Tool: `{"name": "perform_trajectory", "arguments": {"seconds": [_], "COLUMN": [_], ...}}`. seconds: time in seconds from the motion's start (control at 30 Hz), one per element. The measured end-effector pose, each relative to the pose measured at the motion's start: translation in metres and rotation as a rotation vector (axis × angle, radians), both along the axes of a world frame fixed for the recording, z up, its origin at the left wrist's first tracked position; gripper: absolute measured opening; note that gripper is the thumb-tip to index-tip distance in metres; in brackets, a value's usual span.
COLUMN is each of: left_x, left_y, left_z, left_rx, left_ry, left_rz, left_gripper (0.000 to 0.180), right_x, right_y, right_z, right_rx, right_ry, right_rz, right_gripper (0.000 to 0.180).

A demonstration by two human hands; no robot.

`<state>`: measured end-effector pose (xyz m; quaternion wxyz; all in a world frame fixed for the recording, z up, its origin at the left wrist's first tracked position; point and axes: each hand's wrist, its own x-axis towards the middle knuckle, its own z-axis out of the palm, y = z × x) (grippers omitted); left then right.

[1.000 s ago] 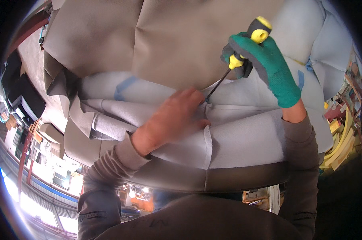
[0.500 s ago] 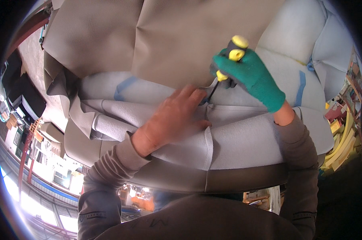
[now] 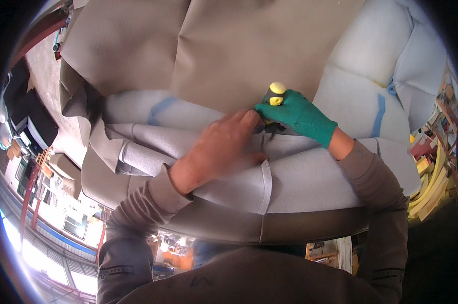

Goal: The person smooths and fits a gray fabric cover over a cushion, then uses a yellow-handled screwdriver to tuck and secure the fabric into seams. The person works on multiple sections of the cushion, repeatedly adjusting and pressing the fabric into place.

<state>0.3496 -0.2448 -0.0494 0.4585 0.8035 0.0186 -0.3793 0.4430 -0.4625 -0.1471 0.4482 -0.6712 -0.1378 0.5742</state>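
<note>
My right hand, in a green glove, grips a screwdriver-like tool with a yellow and black handle. The handle stands nearly upright, and its lower end is hidden at the seam between the foam and the cover. My bare left hand, slightly blurred, curls over the folded-back edge of the seat cover, whose pale fuzzy backing faces up. Its fingertips are close beside the gloved hand, with the thumb apart and lower on the fabric. Beyond both hands spreads the cover's brown leather-like face.
Pale foam padding with a blue strip shows at the right. Another blue strip lies left of my hands. Yellow foam offcuts are heaped at the far right. A red post rises at the left.
My right hand has moved down and a little left with the tool, and the tool's shaft has dropped out of sight. My left hand stays almost in place.
</note>
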Motion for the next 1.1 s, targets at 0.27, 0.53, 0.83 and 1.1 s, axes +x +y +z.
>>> {"name": "perform_trajectory", "arguments": {"seconds": [0.27,0.53,0.83,1.1], "left_x": [0.002,-0.003,-0.015,-0.053], "left_y": [-0.003,0.004,0.011,0.057], "left_z": [0.002,-0.004,-0.087,0.017], "left_rx": [-0.007,-0.075,-0.186,0.266], "left_ry": [0.009,0.000,0.076,-0.114], "left_rz": [-0.003,-0.010,-0.177,0.042], "left_gripper": [0.057,0.047,0.053,0.040], "right_x": [0.040,0.021,0.095,-0.078], "right_y": [0.002,0.008,-0.056,-0.105], "right_z": [0.016,0.010,0.144,0.183], "right_rx": [-0.085,-0.070,0.145,-0.028], "right_ry": [0.251,0.252,-0.162,-0.877], "right_rz": [-0.194,-0.234,-0.645,-0.326], "right_gripper": [0.025,0.032,0.021,0.060]}}
